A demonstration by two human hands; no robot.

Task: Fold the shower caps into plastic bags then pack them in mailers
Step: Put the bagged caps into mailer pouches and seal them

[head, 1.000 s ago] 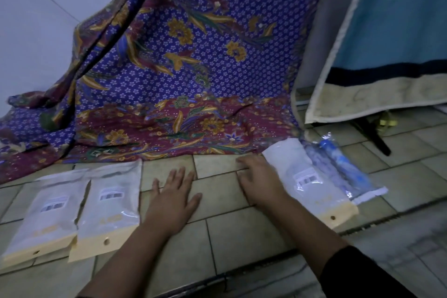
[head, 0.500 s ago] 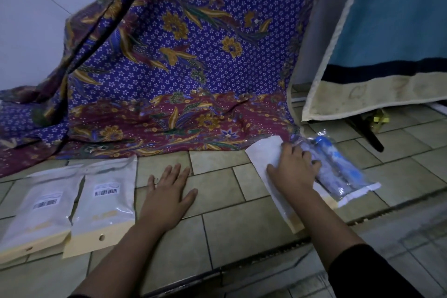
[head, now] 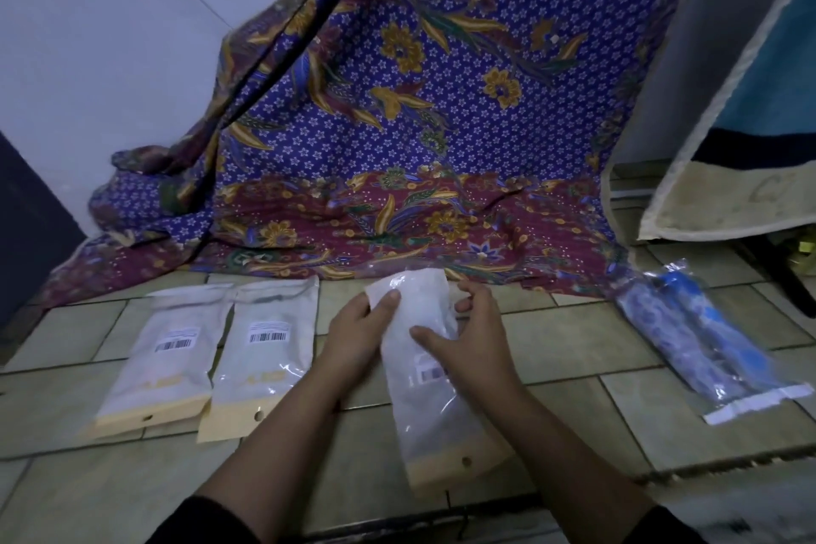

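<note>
Since its tan card strip with the punched hole points back at the person, the long white semi-clear plastic mailer (head: pixel 435 424) has its mouth at the far end, and both hands work there. The left hand (head: pixel 353 336) pinches the mailer's far left corner under its thumb. The right hand (head: pixel 472 349) lays its thumb across the front and curls its fingers round the right edge.

Just left of this mailer, two flat white mailers with barcode labels (head: pixel 260 349) lie side by side on the grey tiled floor (head: pixel 574 420). Well to the mailer's right lies the clear plastic bag of blue patterned shower caps (head: pixel 702 345), untouched. Beyond the mailer hangs a purple and maroon flowered batik cloth (head: pixel 441 124).

The likely trouble is the slick film. The two layers may cling and refuse to part, or slip from the pinch. Reaching for the bag needs one hand freed, so the mailer could flop shut, and the bulky bag may then snag at the mouth.
</note>
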